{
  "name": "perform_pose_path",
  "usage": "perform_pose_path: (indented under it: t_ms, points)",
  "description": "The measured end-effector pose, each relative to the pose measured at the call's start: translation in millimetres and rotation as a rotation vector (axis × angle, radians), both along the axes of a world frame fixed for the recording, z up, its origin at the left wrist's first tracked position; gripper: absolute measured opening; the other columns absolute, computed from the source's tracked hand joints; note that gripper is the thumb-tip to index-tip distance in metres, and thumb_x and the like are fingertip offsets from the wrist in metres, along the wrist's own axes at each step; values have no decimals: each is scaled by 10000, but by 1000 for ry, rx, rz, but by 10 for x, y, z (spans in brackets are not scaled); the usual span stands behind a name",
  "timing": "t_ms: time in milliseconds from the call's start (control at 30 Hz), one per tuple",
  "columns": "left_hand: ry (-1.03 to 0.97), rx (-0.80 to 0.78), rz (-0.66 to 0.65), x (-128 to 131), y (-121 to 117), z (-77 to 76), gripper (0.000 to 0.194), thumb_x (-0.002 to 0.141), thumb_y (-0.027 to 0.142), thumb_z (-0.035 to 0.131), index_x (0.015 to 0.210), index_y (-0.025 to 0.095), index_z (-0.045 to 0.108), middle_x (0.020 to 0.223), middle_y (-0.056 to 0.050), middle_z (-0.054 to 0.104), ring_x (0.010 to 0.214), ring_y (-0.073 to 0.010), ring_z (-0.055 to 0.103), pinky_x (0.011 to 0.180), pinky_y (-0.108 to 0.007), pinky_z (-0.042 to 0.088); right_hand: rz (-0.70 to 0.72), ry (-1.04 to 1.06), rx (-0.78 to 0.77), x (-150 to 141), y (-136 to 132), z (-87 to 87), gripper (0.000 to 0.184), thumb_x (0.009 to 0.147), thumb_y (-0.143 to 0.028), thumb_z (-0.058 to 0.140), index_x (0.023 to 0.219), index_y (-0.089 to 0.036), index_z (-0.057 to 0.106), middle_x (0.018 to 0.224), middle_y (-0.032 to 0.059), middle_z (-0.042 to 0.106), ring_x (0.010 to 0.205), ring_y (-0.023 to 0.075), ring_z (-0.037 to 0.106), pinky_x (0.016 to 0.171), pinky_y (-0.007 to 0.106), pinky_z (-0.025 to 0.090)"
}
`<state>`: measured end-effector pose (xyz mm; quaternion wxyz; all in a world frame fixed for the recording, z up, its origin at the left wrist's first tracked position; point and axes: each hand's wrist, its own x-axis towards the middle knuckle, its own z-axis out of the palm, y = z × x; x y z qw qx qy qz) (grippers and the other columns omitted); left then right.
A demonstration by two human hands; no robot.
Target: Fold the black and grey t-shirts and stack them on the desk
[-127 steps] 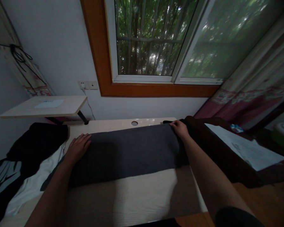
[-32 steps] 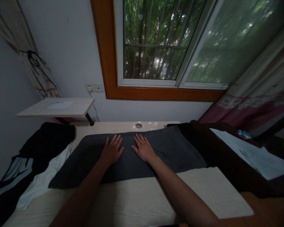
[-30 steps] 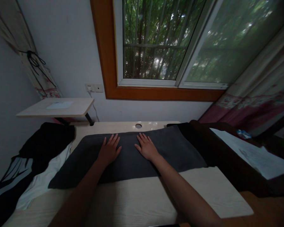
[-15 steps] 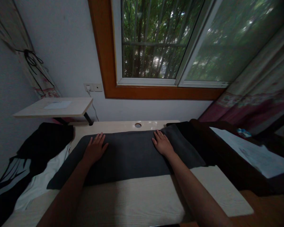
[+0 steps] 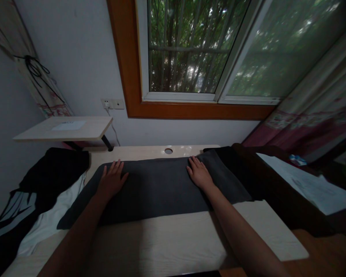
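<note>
A dark grey cloth (image 5: 158, 188) lies folded flat across the far half of a pale wooden desk (image 5: 167, 242). My left hand (image 5: 112, 181) rests palm down on the cloth's left part, fingers spread. My right hand (image 5: 198, 174) lies flat on the cloth's right part, fingers stretched toward the window. Neither hand holds anything. The cloth's right end runs up to a dark brown piece of furniture.
A pile of black and white clothes (image 5: 37, 200) lies at the desk's left. A small side shelf (image 5: 63, 129) stands at the back left. A dark table with white paper (image 5: 308, 188) is on the right. A cable hole (image 5: 168, 151) sits by the wall.
My hands slid apart over the cloth, from side by side at its middle one second ago to its left and right parts now. Earlier still they were at its far ends.
</note>
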<state>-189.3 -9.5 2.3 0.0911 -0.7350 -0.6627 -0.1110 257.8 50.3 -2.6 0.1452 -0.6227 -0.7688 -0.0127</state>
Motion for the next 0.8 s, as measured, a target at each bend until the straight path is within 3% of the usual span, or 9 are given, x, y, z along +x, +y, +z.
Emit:
perform_pose_path:
  t_ms: [133,267,433,567,800]
  points:
    - [-10,-7,-71,215,-10,83,596,1016,458,327,1560,220,381,1644,-102,356,1537,-328,266,1220,-637,200,90,39,27,-233,-110,105,568,1045,-412,334,1550,-162,409,1650,129,313,1527,287,287,1231,528,229]
    - [-7,-18,-193,649,10,155,580,1014,453,352,1557,253,395,1649,-75,345,1535,-314,274,1228,-623,207,286,55,5,-686,-220,181,557,1043,-400,370,1559,-194,400,1660,97,300,1536,267,265,1238,510,229]
    - [14,-50,-264,1058,145,109,569,1012,440,364,1536,231,440,1624,-97,388,1530,-305,290,1218,-613,249,478,39,-37,-1225,-220,166,539,1042,-343,388,1561,-196,400,1660,85,300,1542,233,252,1242,481,236]
    - [34,-38,-256,1054,256,31,587,1014,476,354,1530,211,448,1645,-91,347,1530,-292,295,1218,-576,273,474,16,-68,-1354,-131,120,570,1059,-474,349,1546,-189,428,1639,92,343,1531,229,281,1251,484,210]
    - [38,-31,-247,892,328,1,610,1016,502,347,1557,225,395,1649,-79,341,1520,-255,321,1227,-508,279,395,6,-70,-1180,55,65,674,1042,-606,283,1554,-187,413,1657,93,298,1542,228,253,1253,486,200]
